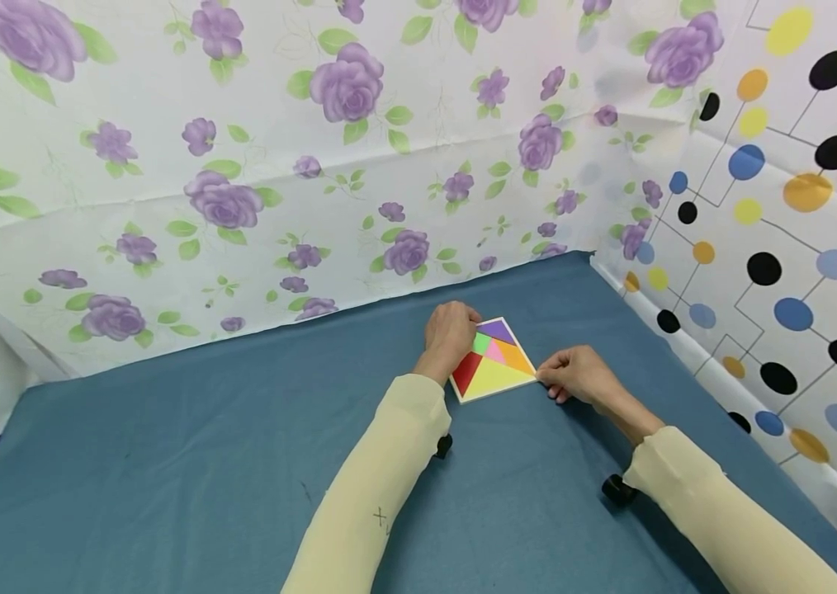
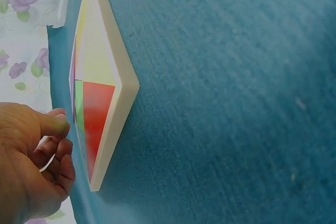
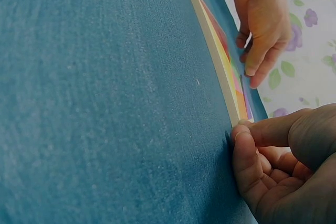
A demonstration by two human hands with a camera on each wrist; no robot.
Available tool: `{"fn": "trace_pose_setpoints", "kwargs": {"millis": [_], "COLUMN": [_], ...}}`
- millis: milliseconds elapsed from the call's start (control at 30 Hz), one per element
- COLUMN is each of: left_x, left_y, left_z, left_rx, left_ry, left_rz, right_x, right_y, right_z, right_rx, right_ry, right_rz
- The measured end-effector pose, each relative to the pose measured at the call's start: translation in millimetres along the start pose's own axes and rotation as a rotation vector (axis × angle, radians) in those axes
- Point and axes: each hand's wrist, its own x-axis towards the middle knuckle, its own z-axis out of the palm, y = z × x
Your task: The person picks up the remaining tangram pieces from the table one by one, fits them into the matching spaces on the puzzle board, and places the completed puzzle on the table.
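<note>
A square tangram puzzle (image 1: 494, 373) lies on the blue cloth, its red, yellow, orange, pink, green and purple pieces set within a pale frame. My right hand (image 1: 578, 375) pinches the frame's right corner between thumb and forefinger; the right wrist view shows those fingertips (image 3: 242, 127) at the corner. My left hand (image 1: 451, 334) hovers over the puzzle's far left side, covering part of it in the head view. Its fingers are loosely bent, with the tips close to the green and purple pieces in the left wrist view, and no piece shows between them.
Blue cloth (image 1: 188, 462) covers the table. Behind it hangs a white sheet with purple flowers (image 1: 225, 198), and a dotted sheet (image 1: 775, 272) closes off the right side. A black wrist device (image 1: 617, 490) sits under the right sleeve.
</note>
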Motion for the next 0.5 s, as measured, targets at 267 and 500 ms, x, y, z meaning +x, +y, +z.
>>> {"fn": "trace_pose_setpoints", "kwargs": {"millis": [267,500], "left_x": [-9.4,-24.1], "left_y": [3.2,7.4], "left_z": [-2.8,-3.6], "left_rx": [0.167,0.406], "left_ry": [-0.061,-0.080], "left_rz": [0.166,0.466], "right_x": [-1,-1], "right_y": [0,-1], "right_z": [1,1], "right_rx": [-0.010,-0.012], "right_ry": [0.006,0.006], "right_rz": [-0.005,-0.008]}}
